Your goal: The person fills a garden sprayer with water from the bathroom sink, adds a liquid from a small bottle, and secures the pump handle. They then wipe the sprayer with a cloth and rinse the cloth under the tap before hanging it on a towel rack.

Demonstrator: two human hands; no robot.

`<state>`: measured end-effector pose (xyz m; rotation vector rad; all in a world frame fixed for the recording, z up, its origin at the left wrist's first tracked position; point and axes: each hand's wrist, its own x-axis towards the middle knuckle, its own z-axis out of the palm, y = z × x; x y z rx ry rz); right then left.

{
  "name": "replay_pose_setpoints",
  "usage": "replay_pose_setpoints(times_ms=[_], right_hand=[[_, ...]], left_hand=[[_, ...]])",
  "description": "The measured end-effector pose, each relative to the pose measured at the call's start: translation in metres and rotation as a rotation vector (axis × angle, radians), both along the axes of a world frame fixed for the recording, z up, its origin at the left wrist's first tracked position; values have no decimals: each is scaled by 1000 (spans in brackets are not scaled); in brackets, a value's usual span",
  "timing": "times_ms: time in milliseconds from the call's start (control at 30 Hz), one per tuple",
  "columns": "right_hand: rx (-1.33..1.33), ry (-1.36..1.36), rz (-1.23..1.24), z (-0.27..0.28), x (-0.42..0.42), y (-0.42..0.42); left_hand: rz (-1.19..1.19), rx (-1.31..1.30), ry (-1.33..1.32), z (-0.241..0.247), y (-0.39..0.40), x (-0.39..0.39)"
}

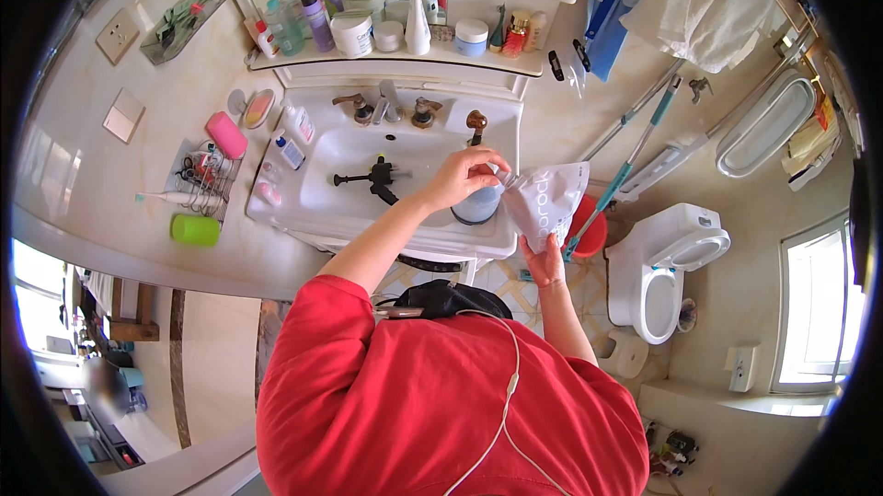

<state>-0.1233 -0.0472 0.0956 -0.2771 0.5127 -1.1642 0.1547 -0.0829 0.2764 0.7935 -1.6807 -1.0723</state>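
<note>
My left hand (469,178) has its thumb and fingers closed on the narrowed upper corner of a whitish plastic pouch (541,203) that bears writing. From below, my right hand (545,261) holds the pouch's lower edge. The pouch is tilted beside a translucent round container (477,206) with a dark base, at the right end of the white washbasin (414,232). My left hand partly hides this container. A black plastic part with a spout (379,175) lies in the basin, left of my left hand.
Pump and squeeze bottles (290,151) stand on the basin's left rim. Behind it are metal taps (362,109) and a shelf (407,62) with jars and tubes. To the right are a red bucket (590,227), a teal-and-grey mop pole (631,158) and a toilet (659,303).
</note>
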Motion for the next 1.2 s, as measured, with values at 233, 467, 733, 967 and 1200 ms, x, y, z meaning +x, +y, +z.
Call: replay_pose_setpoints(times_ms=[233,467,733,967,1200], right_hand=[[-15,31,13,3,0,-2],[-57,15,38,-1,-4,-12],[-11,7,-22,10,1,-20],[-79,109,30,19,-9,-37],[-104,186,49,20,-13,-52]], left_hand=[[-32,186,32,10,4,0],[74,260,-135,2,-8,5],[306,408,214,-6,-17,13],[409,450,220,-21,-12,34],[435,426,271,-21,-12,46]])
